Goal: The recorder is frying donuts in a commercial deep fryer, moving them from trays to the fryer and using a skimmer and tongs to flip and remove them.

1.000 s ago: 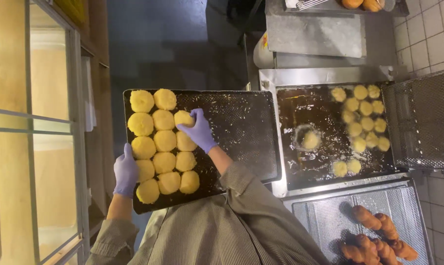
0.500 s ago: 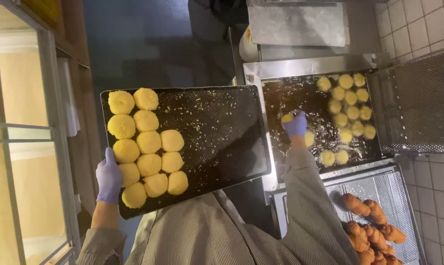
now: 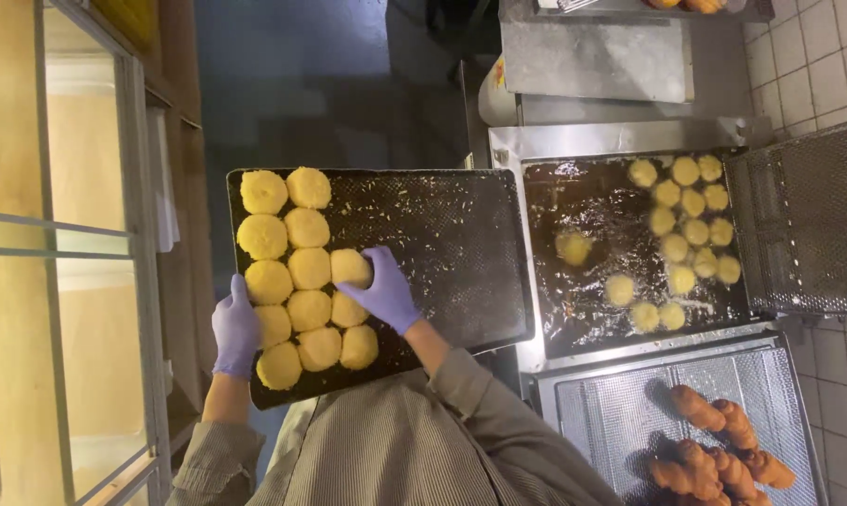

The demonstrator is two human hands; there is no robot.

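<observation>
Dough ball gripped by right hand fingers on the tray; left hand fingers clasp tray's edge

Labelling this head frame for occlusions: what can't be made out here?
- Head view: the right hand covers part of one dough ball; whether it grips or only touches it is unclear.
- The left hand hides the near corner of the black tray.
- The browned pieces on the mesh rack are cut off by the bottom edge.
- Items at the top edge are cropped, kind unclear.
- Glare on the fryer oil hides its depth.
</observation>
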